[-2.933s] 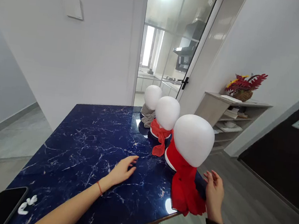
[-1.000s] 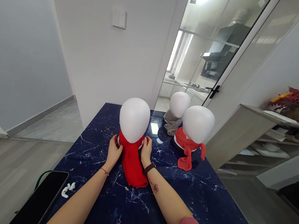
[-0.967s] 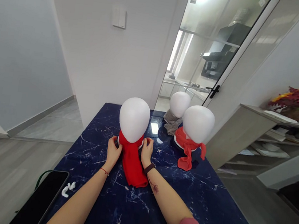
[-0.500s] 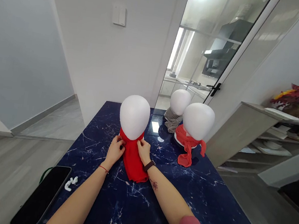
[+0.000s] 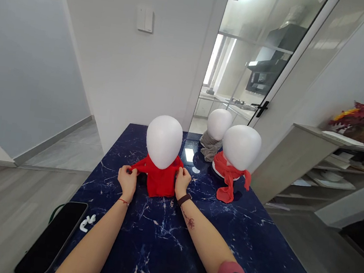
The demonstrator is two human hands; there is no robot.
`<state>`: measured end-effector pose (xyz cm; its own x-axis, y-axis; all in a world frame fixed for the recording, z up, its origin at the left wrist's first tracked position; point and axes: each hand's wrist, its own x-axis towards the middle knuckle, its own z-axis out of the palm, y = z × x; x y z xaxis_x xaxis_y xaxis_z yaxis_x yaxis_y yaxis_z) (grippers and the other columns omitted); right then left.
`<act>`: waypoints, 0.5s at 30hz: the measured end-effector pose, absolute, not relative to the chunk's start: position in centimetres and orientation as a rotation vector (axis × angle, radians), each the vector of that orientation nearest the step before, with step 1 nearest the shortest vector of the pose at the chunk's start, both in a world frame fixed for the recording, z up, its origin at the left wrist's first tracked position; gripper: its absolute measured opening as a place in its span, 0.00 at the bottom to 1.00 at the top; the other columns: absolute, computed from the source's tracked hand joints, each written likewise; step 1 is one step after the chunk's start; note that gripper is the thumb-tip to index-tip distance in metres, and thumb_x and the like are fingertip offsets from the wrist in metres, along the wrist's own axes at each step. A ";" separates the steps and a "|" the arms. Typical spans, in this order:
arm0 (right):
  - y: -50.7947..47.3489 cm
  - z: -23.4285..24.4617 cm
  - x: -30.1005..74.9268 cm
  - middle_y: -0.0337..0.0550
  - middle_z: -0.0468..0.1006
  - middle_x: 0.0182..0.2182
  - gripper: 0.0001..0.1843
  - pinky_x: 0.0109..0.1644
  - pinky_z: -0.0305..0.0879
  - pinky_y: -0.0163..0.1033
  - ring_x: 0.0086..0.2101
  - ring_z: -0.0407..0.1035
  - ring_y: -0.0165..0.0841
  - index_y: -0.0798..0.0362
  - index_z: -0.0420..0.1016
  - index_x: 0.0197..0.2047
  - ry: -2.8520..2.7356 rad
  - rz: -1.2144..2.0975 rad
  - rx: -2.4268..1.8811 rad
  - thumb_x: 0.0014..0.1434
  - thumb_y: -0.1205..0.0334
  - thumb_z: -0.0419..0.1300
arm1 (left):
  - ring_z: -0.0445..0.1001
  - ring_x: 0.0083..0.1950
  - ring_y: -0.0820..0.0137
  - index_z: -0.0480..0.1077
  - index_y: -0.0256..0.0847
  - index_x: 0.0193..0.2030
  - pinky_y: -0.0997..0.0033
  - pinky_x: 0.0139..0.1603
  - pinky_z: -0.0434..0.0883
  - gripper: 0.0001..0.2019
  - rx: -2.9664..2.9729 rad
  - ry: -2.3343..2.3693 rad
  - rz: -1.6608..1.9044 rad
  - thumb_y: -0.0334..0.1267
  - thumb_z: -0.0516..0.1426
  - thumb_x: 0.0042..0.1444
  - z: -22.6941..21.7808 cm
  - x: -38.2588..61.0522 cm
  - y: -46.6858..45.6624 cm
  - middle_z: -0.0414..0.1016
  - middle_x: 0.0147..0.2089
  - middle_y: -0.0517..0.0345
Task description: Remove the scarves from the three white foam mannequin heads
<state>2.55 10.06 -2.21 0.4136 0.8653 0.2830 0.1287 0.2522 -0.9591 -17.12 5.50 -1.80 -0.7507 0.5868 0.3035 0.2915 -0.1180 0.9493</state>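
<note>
Beneath the foam head, the red scarf spans left hand to right hand, ends pinched in their fingers.

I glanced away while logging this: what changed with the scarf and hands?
The left hand and right hand, pinching the red scarf, have pulled apart sideways, spreading it wide under the near white head; its hanging end is shorter. The red-scarfed head, grey-scarfed head and phone stayed put.

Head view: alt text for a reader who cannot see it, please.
The left hand and right hand each grip one side of a red fabric scarf wrapped around a white smooth mannequin head on a dark blue marble-patterned table.
</note>
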 end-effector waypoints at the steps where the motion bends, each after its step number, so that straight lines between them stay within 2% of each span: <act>1: 10.4 -2.3 2.7 0.33 0.61 0.15 0.18 0.27 0.51 0.33 0.21 0.55 0.28 0.51 0.59 0.19 -1.014 0.674 -1.226 0.56 0.52 0.49 | 0.64 0.33 0.71 0.63 0.41 0.27 0.64 0.43 0.68 0.04 0.901 1.887 1.997 0.32 0.55 0.43 -2.0 -17.3 5.7 0.60 0.31 0.63; 5: 11.8 -3.0 3.5 0.36 0.68 0.18 0.17 0.28 0.56 0.34 0.22 0.60 0.30 0.52 0.63 0.22 -0.902 0.779 -1.179 0.56 0.50 0.48 | 0.65 0.33 0.75 0.59 0.41 0.31 0.69 0.37 0.70 0.06 0.628 1.664 2.082 0.29 0.52 0.45 -2.6 -17.9 6.6 0.61 0.34 0.63; 9: 12.6 -3.8 3.6 0.38 0.72 0.24 0.17 0.31 0.60 0.35 0.25 0.64 0.30 0.53 0.66 0.27 -0.836 0.877 -1.107 0.54 0.47 0.49 | 0.68 0.34 0.78 0.58 0.42 0.33 0.73 0.38 0.70 0.07 0.491 1.407 2.073 0.29 0.52 0.47 -2.6 -17.9 7.0 0.63 0.35 0.64; 12: 12.8 -4.1 3.3 0.38 0.73 0.25 0.16 0.33 0.62 0.34 0.27 0.64 0.30 0.53 0.65 0.28 -0.811 0.943 -1.041 0.53 0.47 0.52 | 0.71 0.34 0.77 0.60 0.43 0.35 0.71 0.38 0.71 0.06 0.449 1.207 1.974 0.31 0.53 0.49 -2.4 -17.3 7.1 0.69 0.36 0.62; 15: 12.9 -4.2 3.0 0.38 0.74 0.27 0.16 0.34 0.64 0.35 0.29 0.67 0.30 0.52 0.65 0.30 -0.770 1.042 -0.961 0.52 0.47 0.53 | 0.74 0.35 0.73 0.63 0.43 0.36 0.67 0.38 0.73 0.05 0.387 1.043 1.878 0.31 0.50 0.53 -2.1 -16.7 7.2 0.73 0.36 0.58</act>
